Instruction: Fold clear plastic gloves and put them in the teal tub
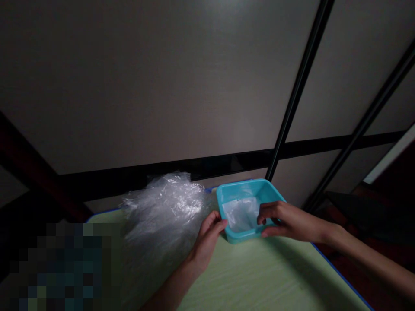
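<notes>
A turquoise plastic basin (246,236) sits at the far end of the green table, with thin clear plastic (241,214) lying in it. My left hand (210,233) is closed on the left wall, its thumb at the near left corner and its fingers outside. Over the right front part of the basin is my right hand (280,220). Its bent fingers reach inside the rim and its thumb lies along the front wall. Left of the basin spreads a large crumpled heap of clear plastic bags (170,205), close to my left hand.
The green table top (223,280) has a blue edge. Behind it stands a tall wardrobe (181,86) with pale panels and dark strips. A blurred-out patch (71,272) covers the lower left. To the right, the surroundings are dark and indistinct.
</notes>
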Action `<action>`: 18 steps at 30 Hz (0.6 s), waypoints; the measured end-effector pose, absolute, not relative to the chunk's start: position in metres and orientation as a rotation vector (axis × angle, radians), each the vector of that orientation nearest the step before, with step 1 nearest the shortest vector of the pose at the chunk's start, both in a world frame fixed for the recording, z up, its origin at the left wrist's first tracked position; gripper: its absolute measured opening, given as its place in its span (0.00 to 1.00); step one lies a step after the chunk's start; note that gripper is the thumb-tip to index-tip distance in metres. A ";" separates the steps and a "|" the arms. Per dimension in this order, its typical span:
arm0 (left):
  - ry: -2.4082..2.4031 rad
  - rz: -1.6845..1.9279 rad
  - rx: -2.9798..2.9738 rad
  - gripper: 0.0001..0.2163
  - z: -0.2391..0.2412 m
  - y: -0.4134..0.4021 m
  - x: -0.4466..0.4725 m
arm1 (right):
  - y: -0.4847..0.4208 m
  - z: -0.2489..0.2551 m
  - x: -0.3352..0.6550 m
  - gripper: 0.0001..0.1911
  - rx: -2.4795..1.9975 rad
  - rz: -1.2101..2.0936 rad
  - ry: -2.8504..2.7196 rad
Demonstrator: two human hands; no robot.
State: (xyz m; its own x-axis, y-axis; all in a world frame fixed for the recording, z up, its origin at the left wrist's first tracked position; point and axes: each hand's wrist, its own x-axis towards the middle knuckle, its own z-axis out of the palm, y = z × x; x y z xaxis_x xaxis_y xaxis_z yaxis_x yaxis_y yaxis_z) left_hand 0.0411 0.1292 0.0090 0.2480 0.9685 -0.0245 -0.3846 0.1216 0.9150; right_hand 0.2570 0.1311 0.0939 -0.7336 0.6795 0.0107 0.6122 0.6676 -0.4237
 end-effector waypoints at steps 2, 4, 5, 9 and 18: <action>0.780 1.149 0.938 0.07 0.008 0.130 0.041 | 0.126 0.092 0.259 0.08 -1.096 0.520 -2.725; 0.778 1.156 0.924 0.07 0.007 0.132 0.041 | 0.123 0.089 0.259 0.06 -1.138 0.441 -2.726; 0.776 1.161 0.916 0.07 0.006 0.132 0.041 | 0.122 0.088 0.259 0.06 -1.161 0.404 -2.721; 0.769 1.180 0.884 0.08 0.006 0.133 0.042 | 0.120 0.085 0.256 0.07 -1.227 0.318 -2.706; 0.764 1.249 0.873 0.12 0.003 0.137 0.042 | 0.123 0.086 0.253 0.09 -1.333 0.169 -2.690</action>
State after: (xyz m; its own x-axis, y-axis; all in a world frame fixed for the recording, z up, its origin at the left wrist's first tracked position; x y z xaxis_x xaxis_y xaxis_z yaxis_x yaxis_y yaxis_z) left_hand 0.0422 0.1369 0.0028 0.1637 0.9863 -0.0185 -0.4659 0.0938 0.8799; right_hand 0.2534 0.1228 0.0863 -0.5996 0.7972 0.0704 0.7822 0.6023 -0.1592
